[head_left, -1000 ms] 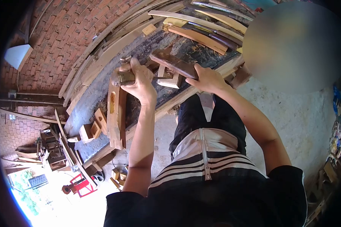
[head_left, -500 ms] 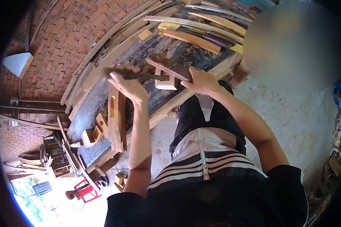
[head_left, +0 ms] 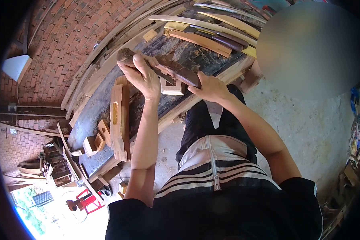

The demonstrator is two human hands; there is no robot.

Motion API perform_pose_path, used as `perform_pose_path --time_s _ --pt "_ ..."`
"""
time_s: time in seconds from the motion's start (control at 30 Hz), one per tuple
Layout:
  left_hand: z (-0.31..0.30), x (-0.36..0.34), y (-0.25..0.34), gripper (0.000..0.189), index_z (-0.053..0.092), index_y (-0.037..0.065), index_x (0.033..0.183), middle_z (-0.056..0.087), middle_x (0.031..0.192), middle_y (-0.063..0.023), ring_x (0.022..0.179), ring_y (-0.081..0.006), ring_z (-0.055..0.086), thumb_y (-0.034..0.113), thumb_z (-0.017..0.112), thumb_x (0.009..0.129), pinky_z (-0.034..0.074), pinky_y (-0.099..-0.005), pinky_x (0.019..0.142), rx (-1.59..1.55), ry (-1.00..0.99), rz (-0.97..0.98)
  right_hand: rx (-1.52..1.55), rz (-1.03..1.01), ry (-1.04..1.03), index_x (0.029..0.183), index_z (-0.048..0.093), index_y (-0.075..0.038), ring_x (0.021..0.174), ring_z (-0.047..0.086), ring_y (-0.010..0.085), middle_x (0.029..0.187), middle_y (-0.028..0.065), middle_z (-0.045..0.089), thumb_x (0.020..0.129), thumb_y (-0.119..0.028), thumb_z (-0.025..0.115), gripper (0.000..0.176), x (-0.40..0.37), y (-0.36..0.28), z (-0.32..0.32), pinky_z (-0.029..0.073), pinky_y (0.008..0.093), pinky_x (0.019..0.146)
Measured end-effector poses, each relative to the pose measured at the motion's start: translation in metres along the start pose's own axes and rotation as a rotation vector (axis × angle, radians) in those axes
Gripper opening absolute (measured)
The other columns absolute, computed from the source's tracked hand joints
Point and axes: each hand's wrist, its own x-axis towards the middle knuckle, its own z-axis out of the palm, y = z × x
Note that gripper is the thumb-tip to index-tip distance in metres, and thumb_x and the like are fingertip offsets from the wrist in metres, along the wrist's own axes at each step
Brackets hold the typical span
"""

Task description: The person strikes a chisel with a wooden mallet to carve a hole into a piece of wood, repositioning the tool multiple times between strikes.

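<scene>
My left hand (head_left: 142, 78) grips the wooden handle of a chisel (head_left: 128, 57), whose blade points down toward a pale wood block (head_left: 173, 88) on the workbench (head_left: 96, 110). My right hand (head_left: 209, 87) presses on a dark reddish-brown piece of wood (head_left: 178, 70) that lies across that block. A long light-coloured beam with a rectangular mortise (head_left: 118, 118) lies on the bench just left of my left forearm.
Several planks and curved slats (head_left: 204, 28) are stacked at the far side of the bench against a brick wall (head_left: 60, 44). Small wood blocks (head_left: 98, 138) sit near the bench's left end. A red tool (head_left: 84, 200) lies on the floor. A blurred person stands at the upper right.
My left hand has swung the chisel from level to a raised, tilted pose, blade angled down at the block. My right hand stays on the dark wood.
</scene>
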Motion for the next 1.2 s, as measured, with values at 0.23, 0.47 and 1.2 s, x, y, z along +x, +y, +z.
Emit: perform_pose_path --time_s 0.23,0.47,1.2 --pt "-0.001 0.003 -0.009 0.031 0.037 0.008 0.106 0.047 0.073 -0.0021 0.053 -0.008 0.048 0.036 0.05 0.106 0.043 -0.0229 0.049 0.006 0.011 -0.001 -0.01 -0.035 0.025 0.113 0.053 0.0 0.085 0.07 0.0462 0.087 0.0273 0.071 0.087 -0.05 0.066 0.058 0.0 0.002 0.0 0.056 0.0533 0.077" --pt "0.003 0.011 -0.015 0.031 0.035 0.008 0.105 0.047 0.074 -0.0016 0.052 -0.0066 0.046 0.035 0.05 0.106 0.041 -0.0216 0.047 0.048 0.042 -0.014 -0.003 -0.038 0.028 0.113 0.052 0.001 0.086 0.069 0.0474 0.085 0.0288 0.069 0.087 -0.052 0.066 0.06 0.001 0.005 0.004 0.055 0.0546 0.077" --pt "0.017 -0.006 -0.025 0.042 0.049 0.002 0.107 0.058 0.086 -0.0063 0.075 -0.0146 0.054 0.034 0.073 0.093 0.048 -0.0292 0.071 0.239 0.134 0.119 0.394 0.078 -0.168 0.114 0.054 0.0 0.057 0.068 0.03 0.075 0.0175 0.067 0.088 -0.047 0.067 0.056 -0.002 0.0 -0.007 0.056 0.0424 0.054"
